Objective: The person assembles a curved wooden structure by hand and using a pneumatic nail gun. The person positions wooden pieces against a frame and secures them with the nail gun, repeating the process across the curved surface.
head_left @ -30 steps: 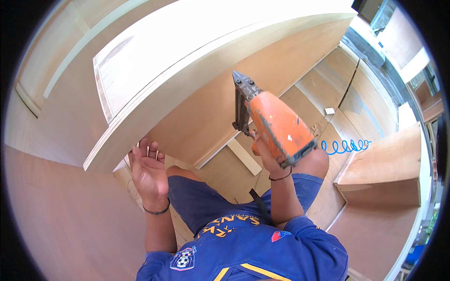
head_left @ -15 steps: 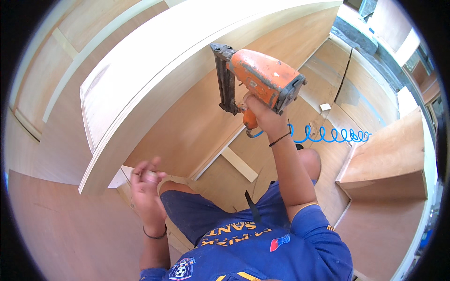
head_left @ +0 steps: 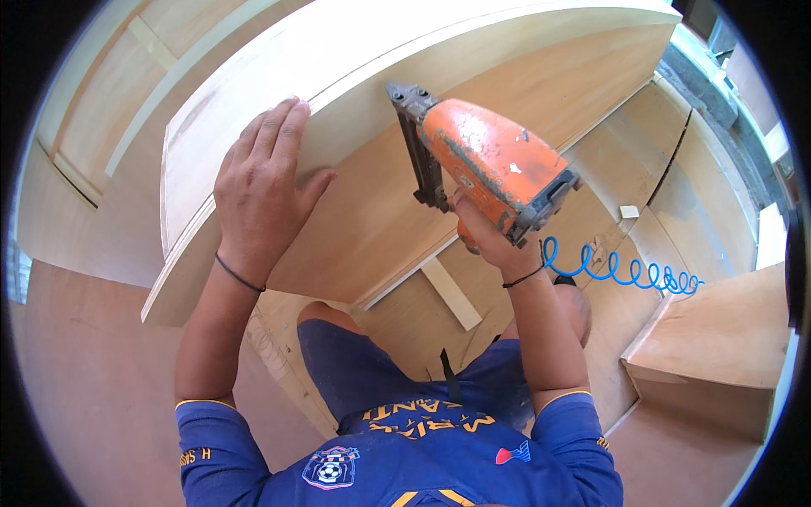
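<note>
In my right hand (head_left: 492, 226) is an orange pneumatic nail gun (head_left: 494, 160), its fingers wrapped round the handle. The gun's dark nose and magazine (head_left: 421, 152) point to the left, close to the edge strip of a long curved wooden panel (head_left: 372, 127). My left hand (head_left: 263, 173) lies flat over that panel's upper edge, fingers stretched out and thumb apart, holding nothing. Whether the nose touches the wood I cannot tell. A coiled blue air hose (head_left: 621, 269) runs off to the right behind my right wrist.
On the plywood floor lie a narrow wooden strip (head_left: 450, 293) and a small pale block (head_left: 628, 212). At the right stands a plywood box shape (head_left: 714, 338). A brown plywood sheet (head_left: 93, 372) fills the lower left, and more curved panels (head_left: 127, 76) stand beyond.
My left hand has moved up from below the panel's near end onto its upper edge. The nail gun stays in my right hand, and the view has shifted slightly.
</note>
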Demonstrator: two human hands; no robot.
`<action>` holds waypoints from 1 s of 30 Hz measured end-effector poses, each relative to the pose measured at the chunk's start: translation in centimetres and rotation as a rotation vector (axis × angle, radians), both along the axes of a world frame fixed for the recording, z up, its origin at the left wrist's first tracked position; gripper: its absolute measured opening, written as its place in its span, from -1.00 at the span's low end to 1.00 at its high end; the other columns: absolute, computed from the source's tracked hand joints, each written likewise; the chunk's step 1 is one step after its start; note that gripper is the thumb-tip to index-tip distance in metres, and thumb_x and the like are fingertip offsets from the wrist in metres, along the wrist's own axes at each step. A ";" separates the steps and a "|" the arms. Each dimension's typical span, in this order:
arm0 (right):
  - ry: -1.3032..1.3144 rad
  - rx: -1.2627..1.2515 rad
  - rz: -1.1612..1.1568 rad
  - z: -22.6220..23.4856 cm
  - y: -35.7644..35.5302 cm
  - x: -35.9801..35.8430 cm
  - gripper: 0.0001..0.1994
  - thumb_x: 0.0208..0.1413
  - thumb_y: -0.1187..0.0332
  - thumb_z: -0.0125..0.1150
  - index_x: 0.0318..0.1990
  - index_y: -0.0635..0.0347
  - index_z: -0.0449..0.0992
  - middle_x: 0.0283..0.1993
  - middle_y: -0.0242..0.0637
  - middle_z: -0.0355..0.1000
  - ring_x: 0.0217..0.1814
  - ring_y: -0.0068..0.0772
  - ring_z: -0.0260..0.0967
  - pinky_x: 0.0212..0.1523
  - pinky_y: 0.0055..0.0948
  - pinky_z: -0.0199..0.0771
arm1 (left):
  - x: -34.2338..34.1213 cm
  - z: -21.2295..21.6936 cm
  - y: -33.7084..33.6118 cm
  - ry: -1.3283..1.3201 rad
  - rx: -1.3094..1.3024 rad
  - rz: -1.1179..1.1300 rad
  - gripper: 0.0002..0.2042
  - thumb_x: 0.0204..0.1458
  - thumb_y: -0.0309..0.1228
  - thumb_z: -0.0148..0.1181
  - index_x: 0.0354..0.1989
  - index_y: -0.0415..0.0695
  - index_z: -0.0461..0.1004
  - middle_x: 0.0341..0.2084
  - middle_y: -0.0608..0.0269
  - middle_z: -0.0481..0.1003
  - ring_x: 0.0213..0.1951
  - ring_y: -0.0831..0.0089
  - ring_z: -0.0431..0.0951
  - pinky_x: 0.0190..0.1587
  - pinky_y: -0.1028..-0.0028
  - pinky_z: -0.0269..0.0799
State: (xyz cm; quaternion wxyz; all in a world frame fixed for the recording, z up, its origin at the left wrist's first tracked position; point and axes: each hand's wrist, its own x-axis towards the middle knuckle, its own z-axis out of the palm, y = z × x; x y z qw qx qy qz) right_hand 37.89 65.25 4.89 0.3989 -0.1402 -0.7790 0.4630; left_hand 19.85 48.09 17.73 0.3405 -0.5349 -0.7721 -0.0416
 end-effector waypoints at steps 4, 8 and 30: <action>0.049 0.235 -0.075 0.0 0.1 -0.1 -0.84 0.06 0.41 0.29 -0.20 0.20 0.54 -0.27 -0.32 0.53 -0.20 -0.42 0.49 -0.17 -0.38 0.50 | 0.4 -0.2 1.0 0.041 -0.006 0.059 -0.19 -0.39 -0.24 0.53 0.17 -0.07 0.32 0.12 0.24 0.43 0.11 0.26 0.45 0.06 0.36 0.44; 0.100 0.368 -0.140 -1.4 0.5 -0.8 -0.80 0.05 0.39 0.30 -0.16 0.17 0.55 -0.21 -0.32 0.54 -0.15 -0.32 0.49 -0.13 -0.34 0.48 | 0.2 0.0 1.4 0.075 -0.015 0.066 -0.18 -0.42 -0.25 0.54 0.15 -0.07 0.32 0.11 0.24 0.43 0.09 0.26 0.47 0.02 0.37 0.46; 0.023 0.500 -0.161 -1.8 -0.3 -0.8 -0.68 0.05 0.35 0.29 -0.01 0.06 0.50 -0.08 -0.41 0.51 -0.04 -0.34 0.45 -0.04 -0.35 0.43 | -0.3 -0.1 1.6 0.158 -0.010 0.032 -0.17 -0.48 -0.29 0.53 0.14 -0.07 0.32 0.05 0.18 0.48 0.03 0.25 0.52 -0.02 0.37 0.51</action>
